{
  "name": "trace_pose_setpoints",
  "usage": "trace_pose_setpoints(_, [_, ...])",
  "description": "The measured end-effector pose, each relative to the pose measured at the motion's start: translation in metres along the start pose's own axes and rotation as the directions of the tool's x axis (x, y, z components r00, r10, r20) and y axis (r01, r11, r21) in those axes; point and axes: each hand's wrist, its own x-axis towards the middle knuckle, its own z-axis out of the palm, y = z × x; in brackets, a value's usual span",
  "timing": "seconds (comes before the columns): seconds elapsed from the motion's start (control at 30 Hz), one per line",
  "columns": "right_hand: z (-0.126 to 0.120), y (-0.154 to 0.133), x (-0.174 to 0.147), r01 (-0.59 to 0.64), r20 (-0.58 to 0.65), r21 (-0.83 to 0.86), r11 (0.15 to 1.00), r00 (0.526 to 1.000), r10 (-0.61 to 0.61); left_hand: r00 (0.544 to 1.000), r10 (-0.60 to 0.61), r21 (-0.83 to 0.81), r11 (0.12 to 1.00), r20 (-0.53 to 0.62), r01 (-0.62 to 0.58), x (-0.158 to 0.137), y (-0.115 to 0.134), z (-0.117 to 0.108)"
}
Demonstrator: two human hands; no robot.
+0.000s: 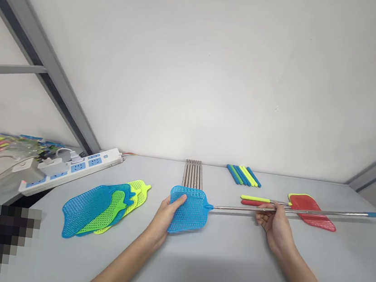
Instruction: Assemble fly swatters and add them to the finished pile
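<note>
Evidently, the blue fly swatter point(189, 212) is held in both hands, apparently raised off the tabletop point(214, 263). The left hand point(163, 222) pinches the edge of its mesh head, thumb across the upper face and fingers underneath; the flat, broad shape presumably favours that grip. The right hand point(280, 230) is curled about the metal shaft, well short of the far handle, likely to support the long span against sagging. How firmly it closes cannot be determined.

Left of the left hand, loose mesh heads point(94, 207) overlap, probably to save room. Straight beyond that hand, metal rods point(193, 173) lie side by side. Beyond the right hand, handle sleeves point(243, 175) form a similar row; grouping by part probably eases picking. Just past the right hand's fingers lie a yellow fly swatter point(254, 198) and a red fly swatter point(305, 205), heads overlapping.
</note>
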Motion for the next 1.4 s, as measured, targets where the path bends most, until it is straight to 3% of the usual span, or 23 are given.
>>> trace_pose_setpoints(0.73, [0.0037,-0.003,-0.0035,-0.004,0.002,0.019,1.0,1.0,0.004,0.998,0.063,-0.073,0.995,-0.012,-0.064,0.0039,-0.0005,-0.0011])
trace_pose_setpoints(1.4, [0.0062,-0.0037,-0.0044,-0.007,-0.004,0.024,1.0,1.0,0.007,0.998,0.064,0.035,0.997,0.003,-0.064,0.0035,-0.0026,-0.0016])
